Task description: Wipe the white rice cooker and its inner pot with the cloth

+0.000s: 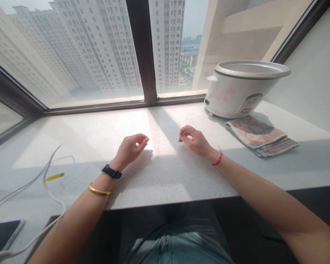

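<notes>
Fingers of the left hand curl loosely, released, at eleven o'clock from the person's jeans; the right hand, at one o'clock, is relaxed and released too. Whether either touches the speckled white countertop I cannot tell. Nearest the right hand, at its three o'clock, lies a folded cloth. Just beyond the cloth, between one and two o'clock from that hand, stands an open-topped white rice cooker. At nine o'clock from the left hand a pale cable carries a yellow tag; a phone lies at eight.
</notes>
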Available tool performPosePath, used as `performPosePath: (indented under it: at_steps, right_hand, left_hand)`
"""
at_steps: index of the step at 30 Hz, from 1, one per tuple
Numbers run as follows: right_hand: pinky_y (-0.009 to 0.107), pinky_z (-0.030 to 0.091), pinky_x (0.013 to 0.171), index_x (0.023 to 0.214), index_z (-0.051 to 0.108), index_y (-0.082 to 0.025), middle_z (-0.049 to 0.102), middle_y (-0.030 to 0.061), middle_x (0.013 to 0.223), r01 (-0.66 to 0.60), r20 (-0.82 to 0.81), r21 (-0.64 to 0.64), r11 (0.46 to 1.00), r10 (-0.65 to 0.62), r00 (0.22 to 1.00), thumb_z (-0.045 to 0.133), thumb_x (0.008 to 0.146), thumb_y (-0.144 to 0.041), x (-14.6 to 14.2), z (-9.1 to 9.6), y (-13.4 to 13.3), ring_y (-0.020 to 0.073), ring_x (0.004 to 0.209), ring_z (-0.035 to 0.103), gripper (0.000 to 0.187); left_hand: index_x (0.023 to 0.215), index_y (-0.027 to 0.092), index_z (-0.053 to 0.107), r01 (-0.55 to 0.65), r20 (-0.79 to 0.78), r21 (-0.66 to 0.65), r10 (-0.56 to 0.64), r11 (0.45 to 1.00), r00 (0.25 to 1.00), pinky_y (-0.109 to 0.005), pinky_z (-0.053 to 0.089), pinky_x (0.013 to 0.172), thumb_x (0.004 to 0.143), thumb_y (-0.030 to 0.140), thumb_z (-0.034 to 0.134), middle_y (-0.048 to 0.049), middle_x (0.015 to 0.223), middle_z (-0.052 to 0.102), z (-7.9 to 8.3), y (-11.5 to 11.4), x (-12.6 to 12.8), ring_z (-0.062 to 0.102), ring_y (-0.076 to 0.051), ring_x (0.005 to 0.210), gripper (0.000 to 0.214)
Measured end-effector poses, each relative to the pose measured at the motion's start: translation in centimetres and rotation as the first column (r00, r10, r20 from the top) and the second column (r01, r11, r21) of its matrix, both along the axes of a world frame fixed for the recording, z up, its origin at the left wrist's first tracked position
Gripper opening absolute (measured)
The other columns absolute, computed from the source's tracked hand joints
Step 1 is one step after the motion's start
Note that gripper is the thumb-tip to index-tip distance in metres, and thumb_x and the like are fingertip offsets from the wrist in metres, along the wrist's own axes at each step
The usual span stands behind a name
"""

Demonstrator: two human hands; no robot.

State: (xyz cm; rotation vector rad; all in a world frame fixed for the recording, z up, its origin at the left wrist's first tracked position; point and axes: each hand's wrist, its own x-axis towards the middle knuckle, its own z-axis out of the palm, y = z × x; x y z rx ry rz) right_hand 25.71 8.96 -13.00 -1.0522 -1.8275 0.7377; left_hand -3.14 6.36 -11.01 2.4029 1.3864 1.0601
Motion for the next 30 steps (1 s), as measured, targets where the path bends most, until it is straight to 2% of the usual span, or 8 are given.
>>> performPosePath:
  at_steps: [13,19,26,30]
  right_hand:
    - [0.027,0.044,0.066,0.087,0.057,-0.021,0.068,0.0004,0.072,-0.003,-0.010,0.012,1.000,0.003,1.000,0.056,0.086,-0.019,0.07,-0.18,0.11,0.0166,0.076,0.068,0.003]
    - [0.026,0.044,0.063,0.089,0.059,-0.021,0.068,0.0010,0.073,-0.004,-0.012,0.019,1.000,0.004,1.000,0.056,0.086,-0.020,0.13,-0.38,0.27,0.0169,0.077,0.068,0.004]
    - [0.030,0.047,0.072,0.088,0.058,-0.021,0.068,0.0005,0.073,-0.007,-0.019,0.019,1.000,0.008,1.000,0.056,0.086,-0.019,0.06,-0.29,0.13,0.0169,0.076,0.068,0.004]
    - [0.029,0.046,0.069,0.088,0.058,-0.021,0.068,0.0006,0.072,-0.004,-0.019,0.010,1.000,0.005,1.000,0.057,0.085,-0.018,0.04,-0.20,0.11,0.0172,0.076,0.068,0.004]
  left_hand:
    - [0.090,0.016,0.071,-0.006,0.002,-0.005,0.006,1.000,1.000,-0.024,0.052,0.057,0.097,0.033,0.058,-0.0040,0.076,0.075,-0.04,0.02,0.01,0.070,-0.016,0.068,0.022]
    - [0.091,0.016,0.072,-0.001,0.008,-0.015,0.001,1.000,1.000,-0.025,0.053,0.058,0.097,0.033,0.058,-0.0046,0.077,0.075,-0.01,-0.02,0.07,0.070,-0.016,0.069,0.023]
    - [0.091,0.015,0.071,0.002,0.006,-0.009,-0.002,1.000,1.000,-0.025,0.052,0.057,0.097,0.033,0.058,-0.0042,0.076,0.075,-0.05,0.03,0.01,0.070,-0.015,0.068,0.023]
    - [0.091,0.016,0.071,0.000,0.004,-0.011,0.000,1.000,1.000,-0.025,0.052,0.057,0.097,0.033,0.058,-0.0039,0.076,0.075,-0.06,-0.02,0.09,0.070,-0.016,0.069,0.022]
